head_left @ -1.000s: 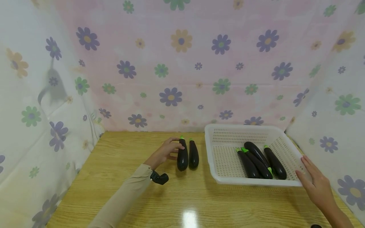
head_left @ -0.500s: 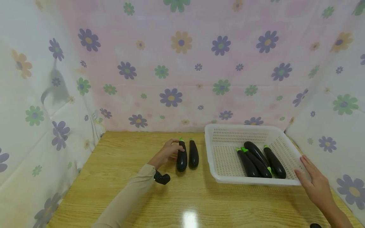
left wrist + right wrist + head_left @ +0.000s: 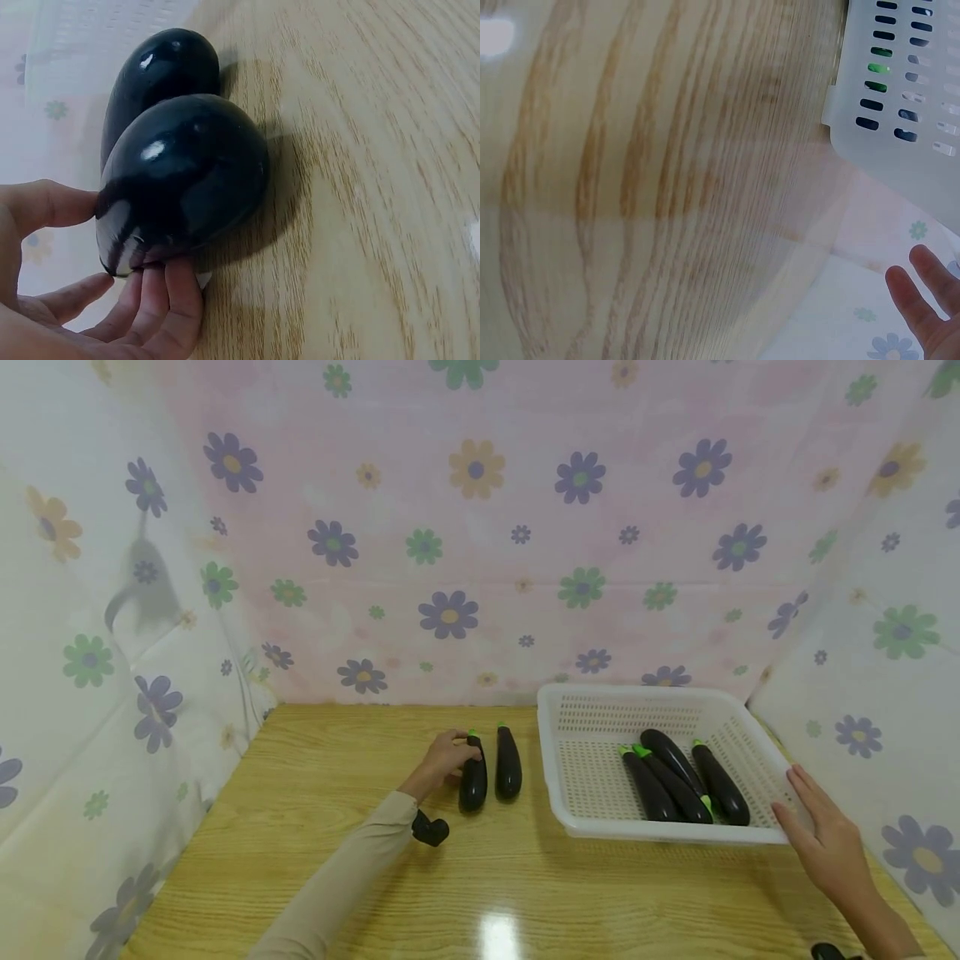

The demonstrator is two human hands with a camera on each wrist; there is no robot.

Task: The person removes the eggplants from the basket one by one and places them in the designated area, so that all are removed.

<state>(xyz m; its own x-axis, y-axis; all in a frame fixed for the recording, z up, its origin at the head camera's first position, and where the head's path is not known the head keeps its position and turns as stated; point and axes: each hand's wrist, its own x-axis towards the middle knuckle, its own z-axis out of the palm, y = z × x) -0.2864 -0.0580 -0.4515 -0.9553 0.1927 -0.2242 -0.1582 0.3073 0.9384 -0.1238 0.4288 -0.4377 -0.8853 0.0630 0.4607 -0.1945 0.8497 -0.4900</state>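
Observation:
My left hand (image 3: 442, 758) holds a dark eggplant (image 3: 472, 783) with a green stem, which lies on the table. In the left wrist view the thumb presses one side of this eggplant (image 3: 187, 172) and the fingers (image 3: 180, 300) curl against the other. A second eggplant (image 3: 508, 768) lies just to its right, a small gap between them. My right hand (image 3: 832, 847) rests on the right rim of a white plastic basket (image 3: 675, 832), thumb and fingers extended. Several eggplants (image 3: 723, 785) lie in the basket's right half.
The wood-grain table (image 3: 360, 735) meets a flowered cloth backdrop (image 3: 480, 543) at its far edge, with cloth on the left and right sides too. A black device (image 3: 430, 829) is worn at the left wrist.
My left hand has drawn its eggplant slightly left and nearer, widening the gap to the second eggplant. The right hand stays at the basket rim.

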